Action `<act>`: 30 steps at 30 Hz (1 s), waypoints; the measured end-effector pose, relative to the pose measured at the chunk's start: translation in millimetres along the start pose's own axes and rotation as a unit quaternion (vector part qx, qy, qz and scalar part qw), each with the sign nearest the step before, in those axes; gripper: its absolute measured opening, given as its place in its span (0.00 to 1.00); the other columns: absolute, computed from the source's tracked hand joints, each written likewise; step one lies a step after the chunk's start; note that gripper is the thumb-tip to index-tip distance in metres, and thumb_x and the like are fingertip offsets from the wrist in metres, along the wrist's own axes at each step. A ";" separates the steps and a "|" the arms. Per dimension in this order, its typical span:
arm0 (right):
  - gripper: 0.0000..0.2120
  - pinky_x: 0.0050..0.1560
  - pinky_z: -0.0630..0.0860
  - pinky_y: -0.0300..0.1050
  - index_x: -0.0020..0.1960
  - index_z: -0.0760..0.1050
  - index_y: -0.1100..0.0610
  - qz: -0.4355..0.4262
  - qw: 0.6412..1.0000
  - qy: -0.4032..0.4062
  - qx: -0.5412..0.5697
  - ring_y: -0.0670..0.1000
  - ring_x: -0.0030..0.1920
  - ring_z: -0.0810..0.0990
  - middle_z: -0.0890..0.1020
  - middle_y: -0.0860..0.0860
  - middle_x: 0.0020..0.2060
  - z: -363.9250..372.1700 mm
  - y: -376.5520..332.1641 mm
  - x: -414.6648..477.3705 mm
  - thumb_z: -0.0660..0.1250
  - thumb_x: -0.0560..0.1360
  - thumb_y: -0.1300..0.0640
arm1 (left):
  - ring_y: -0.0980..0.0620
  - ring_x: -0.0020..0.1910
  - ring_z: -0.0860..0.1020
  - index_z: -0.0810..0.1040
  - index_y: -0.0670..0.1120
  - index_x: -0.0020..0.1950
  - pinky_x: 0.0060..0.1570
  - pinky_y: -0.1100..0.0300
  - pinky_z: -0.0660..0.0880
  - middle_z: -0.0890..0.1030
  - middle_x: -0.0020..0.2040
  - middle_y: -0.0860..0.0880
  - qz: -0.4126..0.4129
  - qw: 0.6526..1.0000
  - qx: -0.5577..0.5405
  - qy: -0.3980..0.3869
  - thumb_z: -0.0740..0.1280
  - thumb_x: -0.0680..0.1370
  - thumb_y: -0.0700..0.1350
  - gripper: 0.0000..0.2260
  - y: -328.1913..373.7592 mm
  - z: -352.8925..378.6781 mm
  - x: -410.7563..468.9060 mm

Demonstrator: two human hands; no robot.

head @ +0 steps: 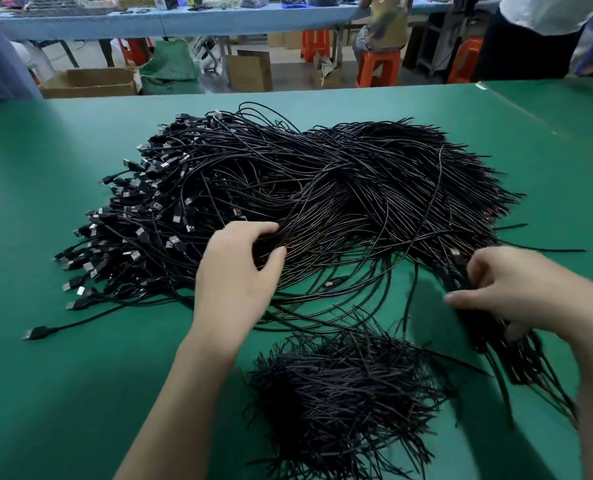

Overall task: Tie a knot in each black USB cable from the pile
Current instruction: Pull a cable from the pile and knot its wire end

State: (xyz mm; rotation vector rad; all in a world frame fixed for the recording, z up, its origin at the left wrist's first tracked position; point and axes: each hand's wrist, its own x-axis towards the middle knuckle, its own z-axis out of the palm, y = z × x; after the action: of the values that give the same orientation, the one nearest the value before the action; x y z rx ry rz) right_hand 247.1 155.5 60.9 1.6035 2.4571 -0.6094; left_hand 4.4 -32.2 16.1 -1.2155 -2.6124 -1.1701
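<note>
At the pile's near edge, left hand (239, 271): fingers and thumb are curled round a thick bunch of cords, gripping right where the pile of black USB cables (305, 174) thins out toward the person.
Right hand (516, 289): it's over at the pile's near right corner, a bit blurred, fingers curled into another bunch of cords and holding it. The cut ends trail down past the wrist toward the near right of the table.
Between the hands: a few loose cords arc over bare green, and one small plug (333, 281) lies among them.
Pile: it spreads wide just ahead of both hands and touches both. The plugs fan out along its left side and the bare cord ends bristle on its right.
Small heap (343, 393): a dense clump of black cords sits nearer the person than the pile, between the two forearms and closer to the right one. I can't tell from here whether they are knotted.
Stray cable (35, 332): its plug lies alone, left of the left forearm, and the cord runs back into the pile.
Table (46, 393): a green mat lies under everything.
Beyond the far edge: there are cardboard boxes (91, 81) and orange stools (378, 67) on the floor, a long blue-covered bench (184, 20), and a seated person (385, 26) on one stool.
</note>
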 end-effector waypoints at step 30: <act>0.17 0.37 0.73 0.44 0.46 0.74 0.49 -0.051 0.999 0.004 -0.014 0.47 0.42 0.80 0.81 0.47 0.43 12.2 4.4 10.0 0.73 0.73 0.38 | 0.63 0.34 0.77 0.87 0.60 0.52 0.39 0.72 0.71 0.80 0.34 0.62 -0.015 0.985 -0.171 -0.013 0.73 0.80 0.48 0.06 9.1 -13.4 -0.6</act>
State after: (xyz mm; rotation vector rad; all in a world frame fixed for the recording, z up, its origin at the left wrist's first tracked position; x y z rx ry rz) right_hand 245.6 160.5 45.4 1.4807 2.5539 -0.5810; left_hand 7.4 -37.5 31.1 -1.2488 -2.5273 -1.6727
